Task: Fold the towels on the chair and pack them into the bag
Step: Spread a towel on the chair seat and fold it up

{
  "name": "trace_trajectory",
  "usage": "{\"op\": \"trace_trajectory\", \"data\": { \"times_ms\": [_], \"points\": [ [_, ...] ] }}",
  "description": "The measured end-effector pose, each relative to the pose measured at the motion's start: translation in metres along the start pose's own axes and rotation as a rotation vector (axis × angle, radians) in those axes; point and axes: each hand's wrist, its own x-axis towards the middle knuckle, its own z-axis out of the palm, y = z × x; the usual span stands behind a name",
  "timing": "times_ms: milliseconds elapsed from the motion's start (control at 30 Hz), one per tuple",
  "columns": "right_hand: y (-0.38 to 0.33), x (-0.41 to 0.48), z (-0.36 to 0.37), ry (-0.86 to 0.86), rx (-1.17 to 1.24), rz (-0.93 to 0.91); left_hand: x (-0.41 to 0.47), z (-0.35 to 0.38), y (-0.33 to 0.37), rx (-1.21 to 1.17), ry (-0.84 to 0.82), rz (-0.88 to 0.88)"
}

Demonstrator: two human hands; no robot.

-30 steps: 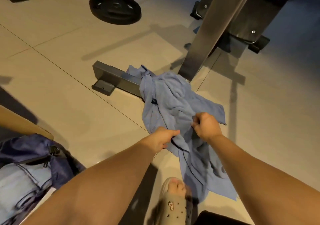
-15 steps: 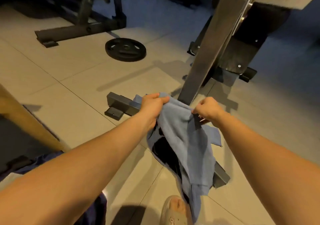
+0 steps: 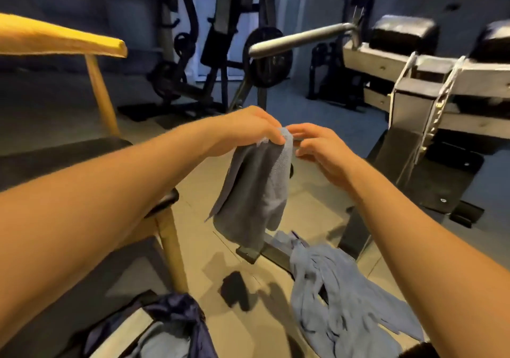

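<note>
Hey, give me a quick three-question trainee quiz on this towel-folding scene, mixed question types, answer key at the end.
1. Which hand grips the top of the hanging blue-grey terry towel?
2. True or false: the crumpled heap of blue towels lies on the wooden chair's black seat.
3. The dark navy fabric bag sits: A) on the chair seat, B) on the floor by the chair leg, C) on the towel heap.
Key: 1 the left hand; 2 false, it lies on the tiled floor; 3 B.

The bag (image 3: 179, 310) lies before the chair (image 3: 55, 159), towel pile (image 3: 331, 288) to its right.
</note>
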Motion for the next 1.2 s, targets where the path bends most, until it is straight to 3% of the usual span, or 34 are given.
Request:
{"op": "trace_trajectory", "data": {
  "times_ms": [167, 500, 633, 767, 1000, 1200],
  "points": [
    [-0.061, 0.016, 0.053, -0.392, 0.114, -0.063, -0.050, -0.078, 0.004, 0.118, 0.089, -0.034],
    [-0.163, 0.030, 0.127, -0.506, 0.112, -0.087, -0.180, -0.186, -0.068, -0.095, 0.143, -0.331],
    [-0.184, 0.030, 0.148, -0.689, 0.039, 0.040, -0.229, -0.208, -0.097, -0.317, 0.338, -0.348],
    [-0.185, 0.038, 0.180, -0.734, 0.063, 0.073, -0.232, -0.216, -0.099, -0.447, 0.611, -0.319],
    [-0.220, 0.063, 0.227, -0.852, 0.235, -0.014, -0.224, -0.275, -0.082, -0.202, 0.969, -0.244],
    [-0.245, 0.086, 0.283, -0.843, 0.220, 0.012, -0.229, -0.297, -0.103, -0.252, 1.040, -0.365]
  ]
}}
